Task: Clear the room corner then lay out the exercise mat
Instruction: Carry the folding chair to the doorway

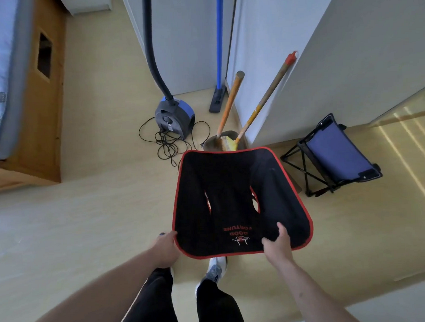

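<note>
A black folding camp chair [234,184] with red edging and red lettering fills the middle of the head view, its seat opening toward me. My left hand [165,249] grips the near left corner of its fabric rim. My right hand [278,245] grips the near right part of the rim, thumb on top of the fabric. Both arms reach forward over my black trousers and white shoes. No exercise mat is in view.
In the corner beyond stand a blue-grey vacuum cleaner [175,116] with loose cable [167,143], a blue-handled flat mop [219,64], and a broom [264,101] and dustpan [220,141]. A blue folding stool [334,156] sits at right by the wall. A wooden bed frame [41,106] stands at left.
</note>
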The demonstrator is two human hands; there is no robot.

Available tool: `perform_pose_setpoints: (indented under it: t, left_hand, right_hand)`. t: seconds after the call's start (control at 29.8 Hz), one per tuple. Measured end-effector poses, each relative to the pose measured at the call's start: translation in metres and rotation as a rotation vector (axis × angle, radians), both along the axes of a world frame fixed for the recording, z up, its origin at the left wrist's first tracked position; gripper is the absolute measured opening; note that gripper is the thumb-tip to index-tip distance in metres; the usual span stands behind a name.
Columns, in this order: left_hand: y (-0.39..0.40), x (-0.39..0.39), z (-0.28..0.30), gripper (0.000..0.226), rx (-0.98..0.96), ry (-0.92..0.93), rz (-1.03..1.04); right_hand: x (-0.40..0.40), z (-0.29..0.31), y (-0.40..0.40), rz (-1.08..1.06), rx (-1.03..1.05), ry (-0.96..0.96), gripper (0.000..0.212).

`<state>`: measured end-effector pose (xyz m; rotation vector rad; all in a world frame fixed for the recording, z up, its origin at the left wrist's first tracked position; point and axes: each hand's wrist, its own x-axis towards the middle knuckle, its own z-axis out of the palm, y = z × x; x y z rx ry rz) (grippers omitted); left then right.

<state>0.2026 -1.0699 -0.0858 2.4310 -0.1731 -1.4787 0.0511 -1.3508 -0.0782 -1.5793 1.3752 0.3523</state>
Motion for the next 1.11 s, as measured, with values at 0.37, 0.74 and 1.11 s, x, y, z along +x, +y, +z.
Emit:
perform_pose_setpoints:
  t: [0.37, 0.74, 1.11]
  left_hand:
    - [0.079, 0.053, 0.087, 0.049, -0.163, -0.345, 0.185]
    - [0.229, 0.147, 0.143, 0.047, -0.214, -0.525, 0.264]
    - [0.304, 0.254, 0.216, 0.050, -0.284, -0.763, 0.284]
  right_hand:
    - [0.089, 0.090, 0.149, 0.531, 0.163, -0.169, 0.060]
    - [0.227, 0.165, 0.250, 0.855, -0.058, -0.285, 0.055]
    - [0.363, 0.225, 0.318, 1.011, -0.158, -0.395, 0.058]
